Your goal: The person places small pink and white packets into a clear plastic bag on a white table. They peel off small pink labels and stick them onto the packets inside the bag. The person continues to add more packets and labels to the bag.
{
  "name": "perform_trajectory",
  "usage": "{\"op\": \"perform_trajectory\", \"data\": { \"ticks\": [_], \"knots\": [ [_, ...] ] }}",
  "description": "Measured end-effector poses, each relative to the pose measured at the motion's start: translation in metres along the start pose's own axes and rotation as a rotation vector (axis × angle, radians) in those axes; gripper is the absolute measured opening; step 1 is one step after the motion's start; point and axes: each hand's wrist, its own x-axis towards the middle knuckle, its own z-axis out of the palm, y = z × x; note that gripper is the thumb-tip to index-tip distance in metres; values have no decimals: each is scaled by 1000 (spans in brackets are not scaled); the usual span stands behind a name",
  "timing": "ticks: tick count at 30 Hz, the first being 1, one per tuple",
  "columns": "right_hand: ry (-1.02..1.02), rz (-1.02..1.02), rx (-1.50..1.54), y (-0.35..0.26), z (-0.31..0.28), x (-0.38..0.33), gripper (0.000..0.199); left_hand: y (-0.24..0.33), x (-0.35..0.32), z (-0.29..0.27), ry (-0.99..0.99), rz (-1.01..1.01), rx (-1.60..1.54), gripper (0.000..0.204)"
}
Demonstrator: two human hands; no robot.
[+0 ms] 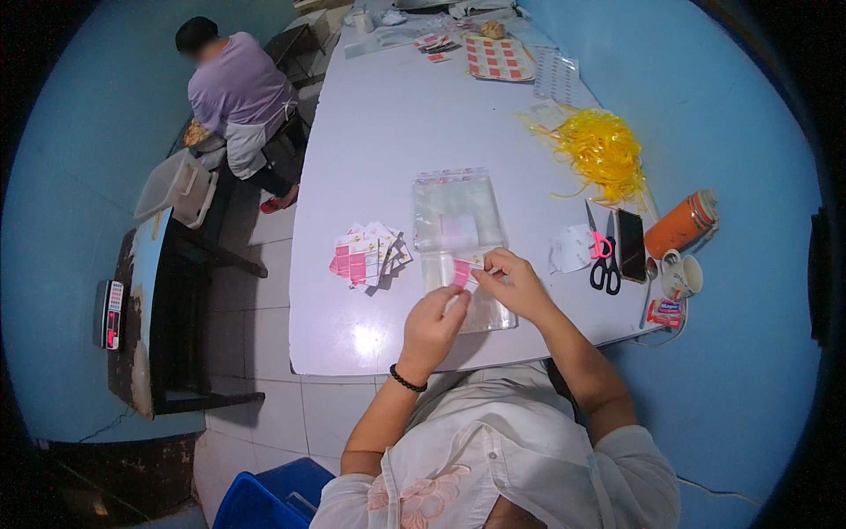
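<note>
Both hands hold a small pink and white label card over the clear plastic bags. My left hand, with a dark bead bracelet at its wrist, pinches the card's lower left edge. My right hand has thumb and fingers closed at the card's right edge. Under the hands lie the flat clear plastic bags, and a further stack of clear bags lies just beyond them, with a pale card showing in it. To the left is a loose fanned pile of pink and white label cards.
On the right lie yellow ribbons, scissors, a phone, an orange flask, a cup and a spoon. Label sheets lie at the far end. A seated person works at the far left. A blue bin stands below.
</note>
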Motion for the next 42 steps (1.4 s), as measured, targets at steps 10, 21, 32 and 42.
{"op": "perform_trajectory", "data": {
  "ticks": [10,21,32,42],
  "knots": [
    [-171,-76,-167,37,3,21,23,-19,-30,20,-155,-60,-10,17],
    [39,-268,-383,6,2,4,31,-21,-6,14,-404,-130,17,23],
    [-925,-1110,343,-177,-86,-70,26,-39,11,22,-448,-231,-64,26],
    [-1027,-1384,522,-176,-69,-75,24,-106,-22,-38,-3,-363,243,27]
  ]
}}
